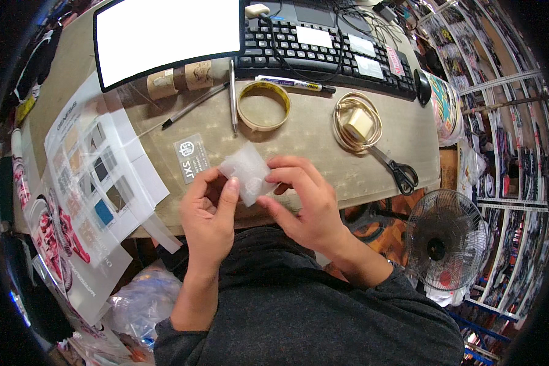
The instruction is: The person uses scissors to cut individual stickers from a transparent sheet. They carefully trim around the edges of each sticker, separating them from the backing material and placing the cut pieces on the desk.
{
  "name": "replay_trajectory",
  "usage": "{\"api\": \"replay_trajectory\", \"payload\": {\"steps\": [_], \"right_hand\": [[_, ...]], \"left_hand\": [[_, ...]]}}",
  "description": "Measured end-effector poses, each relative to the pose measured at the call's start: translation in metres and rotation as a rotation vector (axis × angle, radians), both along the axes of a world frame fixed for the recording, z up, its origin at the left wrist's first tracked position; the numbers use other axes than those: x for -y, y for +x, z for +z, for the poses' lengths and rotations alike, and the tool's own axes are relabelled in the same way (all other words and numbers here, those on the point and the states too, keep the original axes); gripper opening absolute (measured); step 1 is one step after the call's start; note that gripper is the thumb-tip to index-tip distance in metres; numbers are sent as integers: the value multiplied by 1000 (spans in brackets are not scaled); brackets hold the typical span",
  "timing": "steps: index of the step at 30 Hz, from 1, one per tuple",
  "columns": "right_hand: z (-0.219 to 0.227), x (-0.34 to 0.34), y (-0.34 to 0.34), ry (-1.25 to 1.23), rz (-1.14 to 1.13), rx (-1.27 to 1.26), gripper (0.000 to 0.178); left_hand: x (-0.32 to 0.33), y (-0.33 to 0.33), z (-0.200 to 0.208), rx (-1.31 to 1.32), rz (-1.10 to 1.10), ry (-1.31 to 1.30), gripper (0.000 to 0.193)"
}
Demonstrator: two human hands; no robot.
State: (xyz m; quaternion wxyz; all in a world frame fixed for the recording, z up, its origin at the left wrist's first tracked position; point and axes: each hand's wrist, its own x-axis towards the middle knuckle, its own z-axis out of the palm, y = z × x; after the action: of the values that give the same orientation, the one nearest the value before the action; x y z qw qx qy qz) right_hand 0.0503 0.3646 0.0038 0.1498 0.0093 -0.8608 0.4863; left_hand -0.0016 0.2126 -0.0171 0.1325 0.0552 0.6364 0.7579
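Observation:
A small, whitish translucent packet (247, 172), which looks like folded foam or plastic wrap, is held up just over the table's near edge. My left hand (210, 207) pinches its left corner between thumb and fingers. At its right edge, my right hand (305, 198) has its thumb and fingertips on the wrap. What lies inside the packet, if anything, cannot be made out. Just beyond my left hand lies a clear card with white print (191, 158). A roll of tape (263, 106) rests flat on the table past the packet.
Scissors (401, 174) and a coiled cable with a charger (358, 124) lie to the right. Farther back are a marker (296, 84), a keyboard (323, 52) and a bright white screen (168, 39). Printed sheets (104, 165) cover the left side. A fan (445, 241) stands right of the table.

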Motion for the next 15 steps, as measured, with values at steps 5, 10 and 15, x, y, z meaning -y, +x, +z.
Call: {"api": "replay_trajectory", "payload": {"steps": [5, 10, 15], "right_hand": [[-3, -7, 1, -350, -30, 184, 26], [1, -22, -24, -385, 18, 98, 28], [19, -35, -39, -215, 99, 240, 21]], "left_hand": [[4, -5, 7, -59, 6, -78, 22], [7, -13, 16, -123, -114, -261, 19], [1, -15, 21, -150, -96, -294, 19]]}}
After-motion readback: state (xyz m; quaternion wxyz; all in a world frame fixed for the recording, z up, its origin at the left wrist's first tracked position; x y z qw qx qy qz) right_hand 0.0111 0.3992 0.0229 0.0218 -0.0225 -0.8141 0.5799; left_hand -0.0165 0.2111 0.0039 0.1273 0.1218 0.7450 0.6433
